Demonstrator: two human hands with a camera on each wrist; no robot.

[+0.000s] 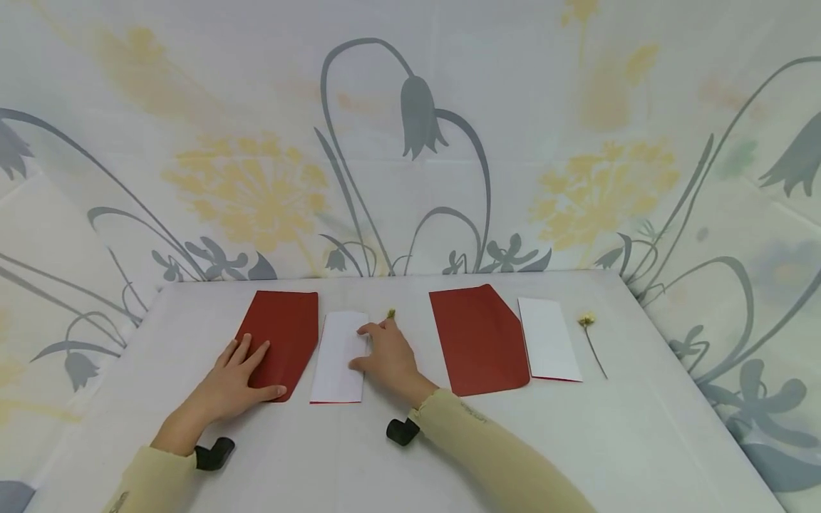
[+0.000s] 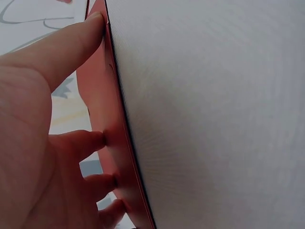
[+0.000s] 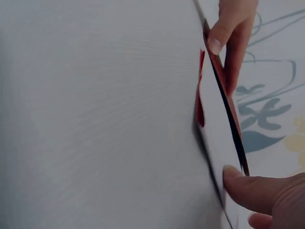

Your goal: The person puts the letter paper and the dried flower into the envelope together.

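On the left of the table lies a red envelope (image 1: 291, 328) with cut corners. My left hand (image 1: 234, 385) rests on it, fingers spread across its lower left part and thumb near the bottom edge. To its right is a folded white card (image 1: 336, 356) with a thin red edge at the bottom. My right hand (image 1: 391, 356) touches that card's right side with thumb and forefinger, both on its top face; the thumb (image 3: 252, 191) shows in the right wrist view. Just above the right hand peeks a small dried flower head (image 1: 391, 313); its stem is hidden.
Farther right lie a second red envelope (image 1: 477, 342), another folded white card (image 1: 549, 342) and a yellow dried flower (image 1: 586, 320) on a thin stem. A white cloth (image 1: 308, 456) covers the table. A flower-patterned curtain (image 1: 410, 199) hangs behind it.
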